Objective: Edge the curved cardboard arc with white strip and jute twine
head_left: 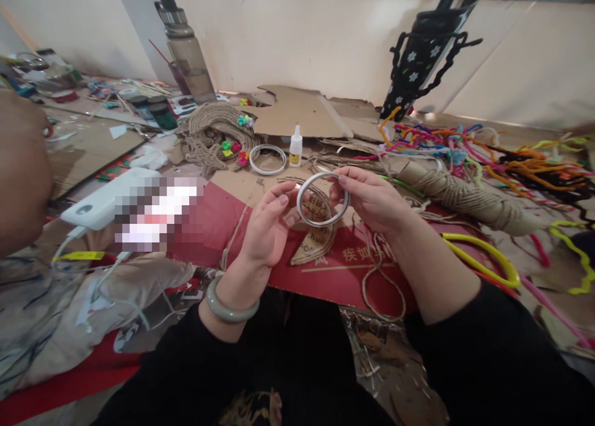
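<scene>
A thin white ring [301,214] is held up in front of me, tilted slightly. My right hand [367,193] pinches its upper right edge between thumb and fingers. At the ring's left edge, the curled fingers of my left hand [272,224] touch it; part of their grip is hidden. Below the ring lies a curved cardboard piece [309,250] with handwriting and a corded edge, on a red printed board [279,277]. A second white ring [251,159] rests farther back, beside a small white glue bottle [295,148].
Coiled twine pieces with bright flowers [204,125] lie back left. A twine roll [469,196], colourful pipe cleaners [511,156] and a yellow ring [509,268] are at right. Two bottles [190,60] [418,60] stand behind. A white power bank [106,196] and another person's arm [21,172] are left.
</scene>
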A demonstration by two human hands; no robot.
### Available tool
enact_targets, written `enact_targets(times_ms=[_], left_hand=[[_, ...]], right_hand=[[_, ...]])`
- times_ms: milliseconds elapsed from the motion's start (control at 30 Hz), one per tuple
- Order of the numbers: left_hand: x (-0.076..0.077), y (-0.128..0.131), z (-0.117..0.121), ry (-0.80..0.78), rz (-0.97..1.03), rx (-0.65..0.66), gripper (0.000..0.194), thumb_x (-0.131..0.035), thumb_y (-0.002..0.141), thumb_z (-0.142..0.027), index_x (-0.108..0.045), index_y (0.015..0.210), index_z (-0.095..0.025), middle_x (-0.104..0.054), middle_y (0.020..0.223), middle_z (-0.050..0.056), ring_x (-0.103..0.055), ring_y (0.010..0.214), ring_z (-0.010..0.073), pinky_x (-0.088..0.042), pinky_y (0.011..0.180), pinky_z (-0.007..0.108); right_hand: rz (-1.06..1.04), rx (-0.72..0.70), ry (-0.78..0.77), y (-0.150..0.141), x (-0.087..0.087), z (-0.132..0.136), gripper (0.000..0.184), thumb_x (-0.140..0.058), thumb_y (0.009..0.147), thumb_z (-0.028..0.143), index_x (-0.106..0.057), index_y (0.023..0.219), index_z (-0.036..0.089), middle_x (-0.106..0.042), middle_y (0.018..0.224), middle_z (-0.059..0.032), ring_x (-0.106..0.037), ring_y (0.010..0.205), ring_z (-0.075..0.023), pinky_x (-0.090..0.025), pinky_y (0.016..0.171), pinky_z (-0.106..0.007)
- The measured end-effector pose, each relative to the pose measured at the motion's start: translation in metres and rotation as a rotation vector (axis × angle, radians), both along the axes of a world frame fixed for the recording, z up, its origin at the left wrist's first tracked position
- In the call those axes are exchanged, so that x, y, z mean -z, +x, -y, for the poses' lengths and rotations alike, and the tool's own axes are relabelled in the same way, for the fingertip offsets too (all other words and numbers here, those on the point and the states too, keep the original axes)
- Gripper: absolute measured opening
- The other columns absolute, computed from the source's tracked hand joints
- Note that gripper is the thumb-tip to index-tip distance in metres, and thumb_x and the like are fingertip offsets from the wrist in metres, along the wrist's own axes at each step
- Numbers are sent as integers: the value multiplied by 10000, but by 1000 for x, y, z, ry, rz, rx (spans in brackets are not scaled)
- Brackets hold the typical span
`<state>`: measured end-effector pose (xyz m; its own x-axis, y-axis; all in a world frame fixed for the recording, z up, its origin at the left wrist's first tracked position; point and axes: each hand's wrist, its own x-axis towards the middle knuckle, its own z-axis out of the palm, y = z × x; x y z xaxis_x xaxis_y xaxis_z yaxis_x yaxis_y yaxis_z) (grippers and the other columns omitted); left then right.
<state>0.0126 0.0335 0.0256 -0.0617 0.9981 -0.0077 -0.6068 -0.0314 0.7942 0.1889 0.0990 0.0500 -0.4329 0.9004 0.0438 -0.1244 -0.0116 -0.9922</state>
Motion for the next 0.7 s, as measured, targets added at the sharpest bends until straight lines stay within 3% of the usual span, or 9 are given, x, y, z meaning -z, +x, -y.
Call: enact_targets(times_ms=[467, 700], left_hand=[[4, 6, 1, 64, -44, -13, 293, -741, 665, -343, -659, 889, -173, -708, 760, 22, -661, 715, 132, -531, 694, 264], [3, 5, -1, 5, -38, -50, 217, -722, 652, -327, -625, 762, -168, -680, 641, 4, -653, 643, 123, -521, 688, 263]], right_hand=[[-24, 31, 55, -3, 3, 2, 305, -706, 749, 438, -617, 889, 183, -591, 666, 26, -569, 621, -100, -487, 634, -264], [-31, 36, 74, -5, 1, 4, 303, -691, 755, 445, -605, 905, 196, -586, 669, 23, -565, 619, -108, -494, 631, -275]])
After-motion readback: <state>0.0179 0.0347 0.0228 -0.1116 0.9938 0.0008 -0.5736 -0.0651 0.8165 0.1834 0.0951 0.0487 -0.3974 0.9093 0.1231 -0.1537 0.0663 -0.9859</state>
